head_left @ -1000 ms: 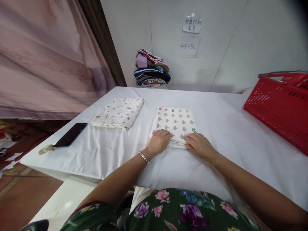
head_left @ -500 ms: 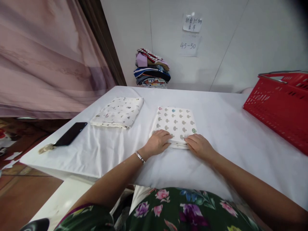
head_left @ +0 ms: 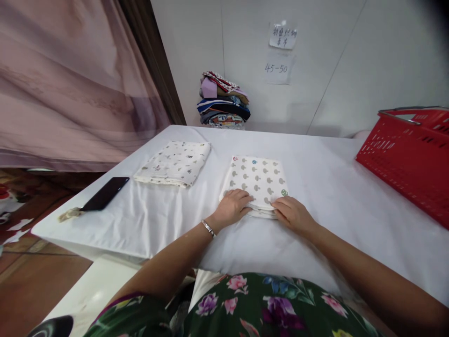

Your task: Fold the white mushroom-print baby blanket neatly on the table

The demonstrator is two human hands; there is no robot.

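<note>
A folded white cloth (head_left: 257, 175) with grey mushroom prints, and a few coloured ones, lies in front of me on the table. Its layers show along the near edge. My left hand (head_left: 232, 207), with a silver bracelet at the wrist, is closed on the near left part, fingers on top and thumb by the edge. At the near right corner, my right hand (head_left: 292, 213) pinches the fabric between thumb and fingers. Left of it rests a second folded white cloth (head_left: 173, 164) with small scattered prints, untouched.
A white-covered table (head_left: 326, 182) spans the view. On its left lies a black phone (head_left: 106, 193) with a pale tassel. The red basket (head_left: 409, 157) stands at the right. Behind the far edge rises a pile of folded fabrics (head_left: 223, 105) against the wall. A pink curtain (head_left: 77, 84) hangs left.
The view has shifted very slightly. Both hands stay at the near edge of the mushroom-print cloth, which looks the same.
</note>
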